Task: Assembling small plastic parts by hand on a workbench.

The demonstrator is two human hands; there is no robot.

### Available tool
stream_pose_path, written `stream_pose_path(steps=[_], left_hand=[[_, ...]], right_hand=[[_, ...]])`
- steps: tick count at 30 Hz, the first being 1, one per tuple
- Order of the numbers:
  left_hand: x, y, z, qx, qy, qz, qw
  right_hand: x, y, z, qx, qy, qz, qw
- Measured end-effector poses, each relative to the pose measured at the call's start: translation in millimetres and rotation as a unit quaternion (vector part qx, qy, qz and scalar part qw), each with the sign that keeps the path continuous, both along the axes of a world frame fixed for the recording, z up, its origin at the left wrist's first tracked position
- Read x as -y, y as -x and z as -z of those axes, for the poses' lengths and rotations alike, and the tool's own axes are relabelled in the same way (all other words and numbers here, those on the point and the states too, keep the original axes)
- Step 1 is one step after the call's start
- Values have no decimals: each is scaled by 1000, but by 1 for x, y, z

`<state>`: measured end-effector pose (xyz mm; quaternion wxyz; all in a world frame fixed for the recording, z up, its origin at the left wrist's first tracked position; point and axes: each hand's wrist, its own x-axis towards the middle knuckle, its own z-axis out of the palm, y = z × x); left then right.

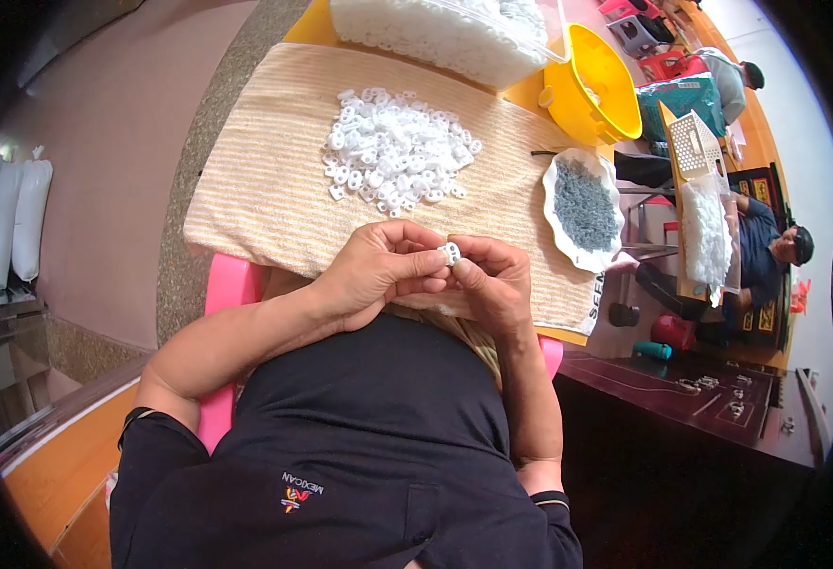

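Note:
A small white plastic piece with holes [451,253] is pinched between both hands near the table's front edge. My left hand [379,270] holds it from the left, thumb and forefinger closed on it. My right hand [495,275] grips the same piece from the right, its thumb tip pressed just below. Beyond the hands, a heap of similar white plastic pieces [393,147] lies on a striped beige towel [265,161]. To the right stands a white scalloped dish [552,223] filled with small grey translucent parts [584,204].
A clear plastic bin [435,43] full of white pieces stands at the back. Beside it, a yellow basin [599,85] leans at the table's right corner. Farther right, two people [768,232] sit at another table with a white perforated basket [694,145].

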<state>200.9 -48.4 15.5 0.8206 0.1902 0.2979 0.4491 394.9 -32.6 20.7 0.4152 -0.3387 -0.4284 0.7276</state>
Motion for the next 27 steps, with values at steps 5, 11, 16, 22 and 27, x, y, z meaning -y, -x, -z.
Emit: stream_pose_path(steps=[5, 11, 16, 22, 27], left_hand=[[-2, 0, 1, 5, -3, 12, 1000], [-1, 2, 3, 22, -16, 33, 999], [0, 1, 1, 27, -42, 45, 998], [1, -4, 0, 31, -61, 47, 997], [-2, -2, -1, 8, -65, 57, 996]], right_hand=[[1, 0, 3, 12, -5, 8, 1000], [0, 0, 2, 7, -67, -4, 998], [2, 4, -8, -12, -71, -21, 997], [5, 4, -15, -7, -87, -16, 996], [2, 1, -6, 12, -104, -7, 995]])
